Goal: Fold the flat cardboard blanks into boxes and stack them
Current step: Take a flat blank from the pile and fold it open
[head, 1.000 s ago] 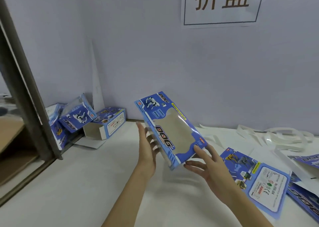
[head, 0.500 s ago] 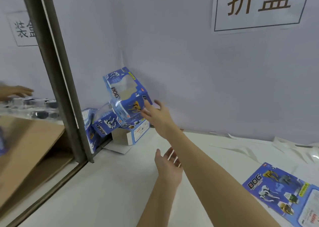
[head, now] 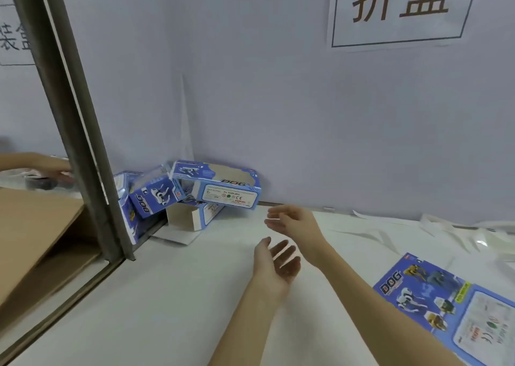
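A folded blue "DOG" box (head: 220,186) lies tilted on top of the pile of folded boxes in the far left corner, resting on a lower box (head: 195,215) with an open end. Another folded box (head: 153,193) leans beside it against the metal post. My right hand (head: 295,222) hovers open a short way right of the pile, holding nothing. My left hand (head: 277,265) is open, palm up, just below it over the white table (head: 156,296). A flat blue blank (head: 451,307) lies at the right edge.
A grey metal post (head: 75,120) with a glass partition stands at the left; another person's hand (head: 53,168) and brown cardboard (head: 33,226) show behind it. White paper strips (head: 434,229) lie along the back wall. A sign hangs on the wall.
My right hand has let go of the folded box; it now lies on the corner pile. Both hands have drawn back, empty, and the view has swung left.
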`<state>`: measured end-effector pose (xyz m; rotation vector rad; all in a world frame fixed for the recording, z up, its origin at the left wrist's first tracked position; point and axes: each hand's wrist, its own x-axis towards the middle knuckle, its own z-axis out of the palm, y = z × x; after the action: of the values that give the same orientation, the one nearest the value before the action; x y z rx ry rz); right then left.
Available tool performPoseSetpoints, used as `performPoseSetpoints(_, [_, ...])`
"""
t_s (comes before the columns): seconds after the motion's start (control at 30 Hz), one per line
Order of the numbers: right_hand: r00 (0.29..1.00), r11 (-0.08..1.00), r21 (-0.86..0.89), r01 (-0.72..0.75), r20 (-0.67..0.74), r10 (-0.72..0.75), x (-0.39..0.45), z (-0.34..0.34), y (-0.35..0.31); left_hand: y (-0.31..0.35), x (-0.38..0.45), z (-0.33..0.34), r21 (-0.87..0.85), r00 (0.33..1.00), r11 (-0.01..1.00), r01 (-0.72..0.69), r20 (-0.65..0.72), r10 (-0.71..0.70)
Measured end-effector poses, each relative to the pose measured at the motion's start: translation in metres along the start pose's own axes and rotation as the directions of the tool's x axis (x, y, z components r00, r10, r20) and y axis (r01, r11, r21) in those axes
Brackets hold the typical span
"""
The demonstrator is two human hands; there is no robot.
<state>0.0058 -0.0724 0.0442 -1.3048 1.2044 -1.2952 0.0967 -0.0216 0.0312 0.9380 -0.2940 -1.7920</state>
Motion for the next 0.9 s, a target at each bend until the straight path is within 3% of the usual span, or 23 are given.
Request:
performPoseSetpoints(0.07, [0.994, 0.995, -0.087, 0.05, -0.098, -0.058, -0.009, -0.037, 0.004, -0.005, 0.009, -0.001, 0.074, 1.0, 0.997, 0.007, 0.022, -0.009])
performPoseSetpoints(0.13, [0.975, 0.943, -0.325, 0.066, -0.181, -0.131, -0.02, -0.078, 0.012, -0.009, 0.016, 0.001, 0.132, 0.999, 0.991, -0.011, 0.041, 0.005])
performPoseSetpoints(0.2, [0.959, 0.804, -0.594, 0.006, -0.226, -0.174, -0.033, -0.121, 0.021, -0.011, 0.022, 0.001, 0.2, 0.999, 0.98, -0.016, 0.033, 0.01])
performPoseSetpoints(0.27, [0.965, 0.65, -0.751, -0.117, -0.242, -0.105, -0.047, -0.159, 0.031, -0.012, 0.026, -0.001, 0.212, 0.999, 0.977, -0.001, 0.031, -0.006])
performPoseSetpoints(0.37, [0.948, 0.423, -0.851, -0.31, -0.31, 0.07, -0.071, -0.199, 0.052, -0.017, 0.027, -0.003, 0.204, 0.998, 0.979, 0.028, 0.042, -0.037])
performPoseSetpoints(0.47, [0.913, 0.233, -0.885, -0.402, -0.405, 0.037, -0.088, -0.212, 0.074, -0.019, 0.031, -0.003, 0.212, 0.999, 0.977, 0.024, 0.024, -0.03])
performPoseSetpoints(0.6, [0.906, 0.202, -0.892, -0.404, -0.421, -0.045, -0.09, -0.21, 0.088, -0.022, 0.033, -0.005, 0.245, 0.999, 0.969, 0.018, 0.021, -0.024])
performPoseSetpoints(0.73, [0.899, 0.245, -0.884, -0.398, -0.429, -0.088, -0.091, -0.208, 0.088, -0.023, 0.033, -0.005, 0.27, 0.999, 0.963, 0.0, 0.05, -0.014])
performPoseSetpoints(0.8, [0.898, 0.253, -0.882, -0.397, -0.43, -0.091, -0.092, -0.202, 0.086, -0.026, 0.029, -0.001, 0.367, 0.994, 0.928, -0.057, 0.104, 0.02])
performPoseSetpoints(0.83, [0.9, 0.263, -0.883, -0.388, -0.425, -0.098, -0.092, -0.198, 0.085, -0.031, 0.027, 0.002, 0.482, 0.987, 0.868, -0.121, 0.152, 0.053])
performPoseSetpoints(0.9, [0.912, 0.382, -0.866, -0.322, -0.392, -0.12, -0.091, -0.187, 0.082, -0.046, 0.022, 0.006, 0.758, 0.95, 0.58, -0.298, 0.297, 0.101])
